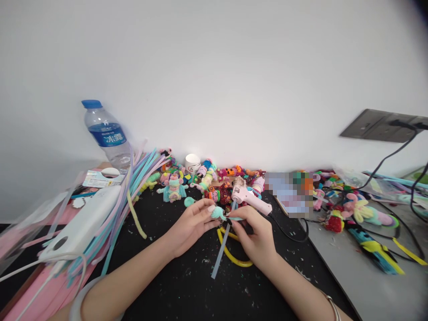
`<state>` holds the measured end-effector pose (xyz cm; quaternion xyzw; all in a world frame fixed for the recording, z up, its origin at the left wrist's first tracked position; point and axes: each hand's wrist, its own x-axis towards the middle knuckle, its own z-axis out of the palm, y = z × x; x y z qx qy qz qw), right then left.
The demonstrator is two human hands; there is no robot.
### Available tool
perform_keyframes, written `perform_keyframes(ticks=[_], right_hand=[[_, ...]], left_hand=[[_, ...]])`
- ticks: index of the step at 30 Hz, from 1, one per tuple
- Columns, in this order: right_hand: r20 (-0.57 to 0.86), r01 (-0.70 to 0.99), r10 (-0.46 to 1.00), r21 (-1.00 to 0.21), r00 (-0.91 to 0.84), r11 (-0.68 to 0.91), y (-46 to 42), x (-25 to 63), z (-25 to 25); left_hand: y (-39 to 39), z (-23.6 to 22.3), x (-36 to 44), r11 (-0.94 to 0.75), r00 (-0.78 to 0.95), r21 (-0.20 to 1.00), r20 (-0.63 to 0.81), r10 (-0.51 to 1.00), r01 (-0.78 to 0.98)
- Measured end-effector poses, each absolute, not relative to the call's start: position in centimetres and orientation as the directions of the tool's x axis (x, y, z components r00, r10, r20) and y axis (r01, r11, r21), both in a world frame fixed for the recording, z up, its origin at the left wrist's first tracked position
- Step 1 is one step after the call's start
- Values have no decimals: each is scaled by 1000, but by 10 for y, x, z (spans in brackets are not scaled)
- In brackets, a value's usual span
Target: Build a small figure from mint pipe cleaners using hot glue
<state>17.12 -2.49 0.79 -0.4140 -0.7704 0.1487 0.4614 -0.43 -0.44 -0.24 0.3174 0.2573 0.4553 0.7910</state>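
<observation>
two hands, left hand (192, 223) and right hand (256, 236) pinching one teal fuzzy piece (219, 213), one pink glue gun (250, 198) just beyond, one water bottle (107, 136) far left on the worktop (187, 285)

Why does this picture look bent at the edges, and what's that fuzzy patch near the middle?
Head view: the wide lens curves the black mat and darkens the top right corner. A pixelated block hides something beside the pink glue gun. Light is soft and even; left hand and right hand stay fairly sharp.
</observation>
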Motion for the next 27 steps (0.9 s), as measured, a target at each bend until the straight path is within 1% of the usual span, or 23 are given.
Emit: perform_keyframes(ticks=[3,5,16,21,25,27], right_hand=[[538,503,818,-660,-203,558,-25,174,8],[528,500,826,-671,-197,548,-26,174,7],[528,478,822,-677,-214,559,-26,175,5],[550,474,814,-675,-187,566,-23,176,6],[540,485,820,-674,-191,557,-22,176,6],[545,489,815,-667,-196,563,-21,177,6]], left_hand=[[-6,-1,-6,420,520,738,-109,847,-529],[-7,0,-6,430,546,743,-105,831,-513],[-7,-2,-10,445,587,750,-94,804,-490],[-8,-1,-9,456,614,773,-111,782,-441],[-10,1,-9,484,671,790,-128,730,-375],[-10,1,-9,477,668,794,-126,734,-375]])
